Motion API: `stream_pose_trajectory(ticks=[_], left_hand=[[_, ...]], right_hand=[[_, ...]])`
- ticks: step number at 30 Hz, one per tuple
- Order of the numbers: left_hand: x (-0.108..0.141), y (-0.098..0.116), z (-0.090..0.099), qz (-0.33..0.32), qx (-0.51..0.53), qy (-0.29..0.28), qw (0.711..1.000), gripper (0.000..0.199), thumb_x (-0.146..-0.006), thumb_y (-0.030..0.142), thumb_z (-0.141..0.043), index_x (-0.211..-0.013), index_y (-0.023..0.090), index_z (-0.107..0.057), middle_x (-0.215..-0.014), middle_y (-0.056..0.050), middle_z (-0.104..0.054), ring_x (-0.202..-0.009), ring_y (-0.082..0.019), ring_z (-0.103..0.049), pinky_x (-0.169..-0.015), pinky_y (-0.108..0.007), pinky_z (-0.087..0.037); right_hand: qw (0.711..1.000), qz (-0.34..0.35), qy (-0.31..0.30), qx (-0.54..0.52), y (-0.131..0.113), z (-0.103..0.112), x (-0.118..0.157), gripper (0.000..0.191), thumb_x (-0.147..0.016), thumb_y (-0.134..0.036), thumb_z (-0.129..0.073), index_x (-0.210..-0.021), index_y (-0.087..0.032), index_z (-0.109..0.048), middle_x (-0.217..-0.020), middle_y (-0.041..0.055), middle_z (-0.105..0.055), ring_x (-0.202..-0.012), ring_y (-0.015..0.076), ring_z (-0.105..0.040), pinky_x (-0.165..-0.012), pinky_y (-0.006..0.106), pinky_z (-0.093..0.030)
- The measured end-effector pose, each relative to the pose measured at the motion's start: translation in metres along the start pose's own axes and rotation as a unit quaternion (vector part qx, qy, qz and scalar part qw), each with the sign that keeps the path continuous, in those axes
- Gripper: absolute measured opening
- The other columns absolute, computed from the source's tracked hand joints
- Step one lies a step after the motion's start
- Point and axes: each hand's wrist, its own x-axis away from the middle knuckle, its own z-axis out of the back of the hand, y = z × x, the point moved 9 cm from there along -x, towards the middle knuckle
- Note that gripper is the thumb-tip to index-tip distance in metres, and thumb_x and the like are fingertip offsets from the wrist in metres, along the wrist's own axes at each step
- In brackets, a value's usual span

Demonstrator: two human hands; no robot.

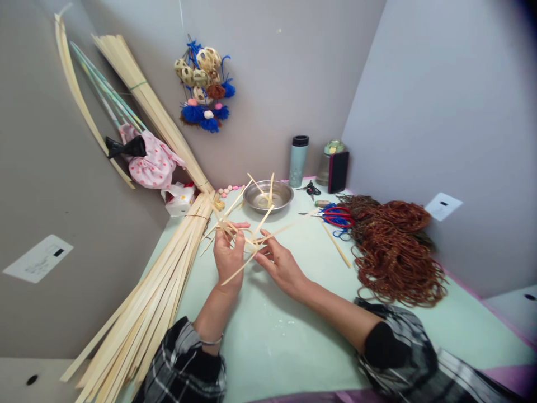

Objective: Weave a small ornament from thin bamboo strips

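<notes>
Plaid cloth sleeves (413, 333); fingers (239, 243) pinching thin, flat, crisscrossed pale strips (245, 263)

Smooth grey walls (260, 112) on three sides of a pink-edged, pale green tabletop (285, 358)

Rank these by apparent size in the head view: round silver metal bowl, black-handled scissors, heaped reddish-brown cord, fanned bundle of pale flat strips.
1. Fanned bundle of pale flat strips
2. Heaped reddish-brown cord
3. Round silver metal bowl
4. Black-handled scissors

Nearness to the camera probably enlarges the bundle.
</notes>
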Motion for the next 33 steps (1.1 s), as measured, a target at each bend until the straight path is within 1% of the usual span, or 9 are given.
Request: stream_pose_trajectory(ticks=[6,10,13,18,21,23,27,30,33], left_hand=[[0.000,-0.020,-0.002,0.085,0.073,0.003,0.994,0.037,-0.083,0.037,-0.068,-0.114,0.019,-0.057,-0.095,-0.004,-0.070,-0.101,-0.021,-0.068,-0.090,-0.033,-0.050],[0.004,-0.026,-0.010,0.141,0.102,-0.026,0.984,0.028,-0.080,0.039,-0.071,-0.098,0.018,-0.066,-0.094,-0.003,-0.069,-0.094,-0.019,-0.067,-0.083,-0.029,-0.051],[0.004,-0.026,-0.015,0.135,0.078,-0.065,0.986,0.022,-0.083,0.038,-0.068,-0.093,0.018,-0.067,-0.098,-0.004,-0.070,-0.092,-0.019,-0.065,-0.083,-0.029,-0.051],[0.000,-0.020,-0.019,0.080,0.008,-0.121,0.989,0.022,-0.091,0.038,-0.059,-0.098,0.019,-0.067,-0.108,-0.007,-0.072,-0.103,-0.021,-0.063,-0.096,-0.033,-0.045],[-0.004,-0.014,-0.011,0.055,-0.016,-0.095,0.994,0.022,-0.093,0.038,-0.055,-0.097,0.019,-0.065,-0.105,-0.007,-0.072,-0.099,-0.020,-0.064,-0.094,-0.033,-0.045],[-0.006,-0.014,-0.003,0.062,0.028,-0.049,0.996,0.020,-0.093,0.038,-0.055,-0.095,0.019,-0.062,-0.100,-0.006,-0.072,-0.097,-0.020,-0.065,-0.093,-0.033,-0.045],[-0.003,-0.031,0.004,0.128,0.153,0.015,0.980,0.020,-0.088,0.039,-0.061,-0.093,0.020,-0.059,-0.093,-0.004,-0.071,-0.091,-0.019,-0.066,-0.084,-0.032,-0.048],[0.001,-0.035,0.002,0.137,0.138,0.016,0.981,0.022,-0.085,0.037,-0.065,-0.097,0.019,-0.064,-0.095,-0.004,-0.072,-0.091,-0.018,-0.066,-0.086,-0.031,-0.047],[0.003,-0.034,-0.002,0.136,0.105,-0.002,0.985,0.024,-0.084,0.035,-0.066,-0.101,0.018,-0.068,-0.095,-0.005,-0.073,-0.091,-0.018,-0.066,-0.086,-0.030,-0.046]], right_hand=[[0.998,0.017,-0.024,0.055,0.001,-0.004,0.002,0.059,-0.095,-0.033,-0.056,-0.148,-0.018,-0.036,-0.102,0.0092,-0.070,-0.083,0.0204,-0.068,-0.081,0.039,-0.056],[0.990,0.033,-0.048,0.126,-0.001,-0.006,0.002,0.061,-0.095,-0.030,-0.056,-0.150,-0.018,-0.032,-0.114,0.0137,-0.068,-0.092,0.0230,-0.067,-0.087,0.042,-0.054],[0.987,0.036,-0.065,0.142,0.000,-0.008,0.003,0.061,-0.096,-0.029,-0.055,-0.151,-0.018,-0.031,-0.117,0.0154,-0.066,-0.096,0.0244,-0.067,-0.089,0.044,-0.053],[0.993,0.042,-0.050,0.102,0.003,-0.005,0.002,0.058,-0.095,-0.032,-0.057,-0.148,-0.022,-0.038,-0.109,0.0103,-0.067,-0.092,0.0225,-0.066,-0.090,0.043,-0.054],[0.999,0.034,-0.024,0.013,0.003,-0.001,-0.002,0.063,-0.091,-0.035,-0.062,-0.147,-0.023,-0.037,-0.112,0.0093,-0.064,-0.089,0.0186,-0.067,-0.086,0.039,-0.057],[0.999,0.026,-0.001,-0.044,-0.001,0.004,-0.003,0.061,-0.087,-0.036,-0.067,-0.141,-0.023,-0.040,-0.114,0.0089,-0.063,-0.089,0.0171,-0.068,-0.084,0.037,-0.058],[0.997,0.019,0.023,-0.075,-0.010,0.009,-0.003,0.037,-0.084,-0.036,-0.071,-0.111,-0.023,-0.049,-0.106,0.0058,-0.066,-0.089,0.0168,-0.068,-0.082,0.035,-0.058],[0.997,0.038,0.015,-0.064,-0.016,0.008,-0.001,0.025,-0.086,-0.035,-0.070,-0.098,-0.022,-0.053,-0.096,0.0031,-0.064,-0.085,0.0165,-0.067,-0.081,0.034,-0.057],[0.997,0.063,0.007,-0.048,-0.017,0.005,0.001,0.020,-0.088,-0.035,-0.069,-0.094,-0.021,-0.056,-0.091,0.0022,-0.062,-0.084,0.0168,-0.066,-0.081,0.034,-0.057]])
